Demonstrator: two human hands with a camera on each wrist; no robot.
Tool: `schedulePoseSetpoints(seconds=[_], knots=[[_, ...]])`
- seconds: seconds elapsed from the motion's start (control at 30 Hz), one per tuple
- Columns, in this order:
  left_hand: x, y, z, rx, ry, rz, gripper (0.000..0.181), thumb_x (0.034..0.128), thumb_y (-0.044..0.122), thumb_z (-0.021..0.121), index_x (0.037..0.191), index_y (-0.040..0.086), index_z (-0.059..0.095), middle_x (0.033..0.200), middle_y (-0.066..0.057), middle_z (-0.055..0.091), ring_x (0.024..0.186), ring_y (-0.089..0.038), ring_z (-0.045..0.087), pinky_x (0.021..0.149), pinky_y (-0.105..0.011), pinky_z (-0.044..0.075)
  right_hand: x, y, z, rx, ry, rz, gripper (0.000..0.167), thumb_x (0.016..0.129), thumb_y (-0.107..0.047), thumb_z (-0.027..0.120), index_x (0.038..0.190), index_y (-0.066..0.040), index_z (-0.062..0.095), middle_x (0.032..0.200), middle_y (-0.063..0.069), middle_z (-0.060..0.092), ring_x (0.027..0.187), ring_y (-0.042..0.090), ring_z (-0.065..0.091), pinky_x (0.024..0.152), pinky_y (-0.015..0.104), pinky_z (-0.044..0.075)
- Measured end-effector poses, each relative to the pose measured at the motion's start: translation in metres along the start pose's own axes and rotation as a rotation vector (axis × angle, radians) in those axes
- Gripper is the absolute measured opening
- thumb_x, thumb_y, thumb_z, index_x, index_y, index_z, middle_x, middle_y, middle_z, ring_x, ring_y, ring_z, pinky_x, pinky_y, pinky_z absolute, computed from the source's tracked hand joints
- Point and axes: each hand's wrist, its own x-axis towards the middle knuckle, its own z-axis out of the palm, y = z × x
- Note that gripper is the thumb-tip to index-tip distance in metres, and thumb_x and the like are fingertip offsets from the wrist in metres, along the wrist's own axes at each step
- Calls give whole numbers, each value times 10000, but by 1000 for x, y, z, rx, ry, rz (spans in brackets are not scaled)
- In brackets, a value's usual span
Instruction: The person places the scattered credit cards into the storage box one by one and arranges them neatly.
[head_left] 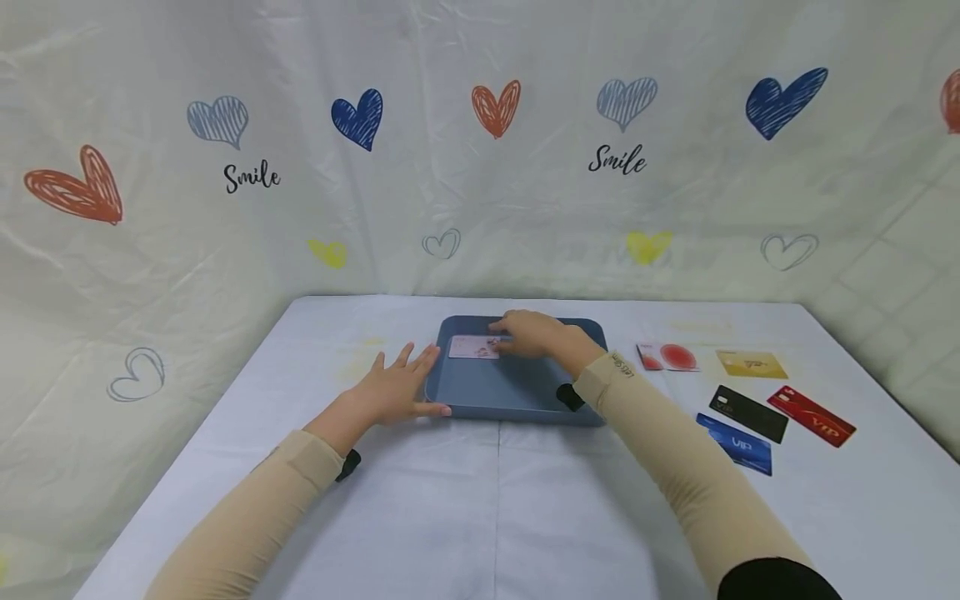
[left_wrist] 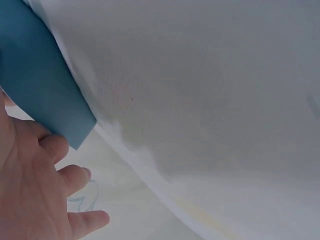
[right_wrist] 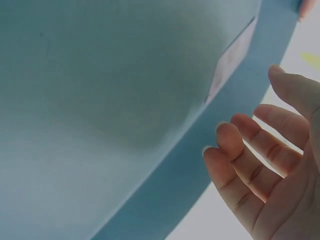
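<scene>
Showing — head, right wrist only — pink card (head_left: 467,347).

There are two hands (head_left: 392,393) (head_left: 534,335), one tray (head_left: 491,390) and six cards (head_left: 465,347) (head_left: 678,357) (head_left: 752,364) (head_left: 748,413) (head_left: 812,415) (head_left: 741,445).

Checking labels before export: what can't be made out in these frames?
Pink card: small print unreadable in the head view; steeply angled in the right wrist view.
Blue card: lower left corner hidden by the right sleeve, head view.
Tray: part of its right side behind that same sleeve, head view.
Left hand: cut off by the left edge, left wrist view.
</scene>
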Motion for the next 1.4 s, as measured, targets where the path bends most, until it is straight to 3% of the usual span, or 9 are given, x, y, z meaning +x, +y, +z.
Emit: schedulePoseSetpoints(seconds=[0.37,0.63,0.77,0.87,0.93,1.17,1.4], knots=[[0,-1,0,3,4,1,1087,916,749,541,1656,87,98,1711,-79,116,1558,-384,47,1168,-705,92,-22,4,-13,35,65,-67,510,1046,-251,627,1513,-80,517,1469,157,542,1319,323,545,1064,490,455],[0,-1,0,7,6,5,1083,919,746,539,1656,85,98,1711,-81,114,1558,-385,50,1166,-708,94,-41,5,-19,61,184,-144,469,1035,-274,645,1451,-64,588,1386,141,618,1231,295,613,1014,457,494],[0,-1,0,1,9,4,1081,920,741,544,1656,85,98,1710,-80,117,1558,-383,46,1166,-710,87,-51,8,-18,66,265,-165,434,1027,-277,658,1416,-86,630,1255,83,674,948,211,658,868,400,539],[0,-2,0,-8,12,8,1081,921,737,548,1655,85,98,1710,-79,118,1558,-381,41,1165,-711,80,-58,12,-17,75,310,-169,412,1019,-266,672,1394,-96,650,1108,29,675,744,139,560,734,348,511],[0,-3,2,-10,15,12,1083,920,742,542,1655,81,100,1710,-82,121,1558,-384,47,1164,-713,83,-63,15,-17,77,338,-177,400,1014,-249,681,1381,-91,658,1026,21,655,697,134,518,689,343,487],[-1,-2,1,-4,10,10,1084,922,738,545,1655,78,93,1710,-88,117,1557,-387,48,1164,-713,85,-82,29,-19,127,390,-147,397,1015,-224,676,1383,-77,650,1193,83,700,784,167,602,735,379,517],[0,-2,1,-4,11,11,1085,920,738,548,1654,78,97,1709,-88,118,1557,-386,51,1164,-713,82,-95,49,-16,169,380,-48,391,1034,-248,648,1398,-106,644,1181,55,688,873,189,611,720,372,512]])
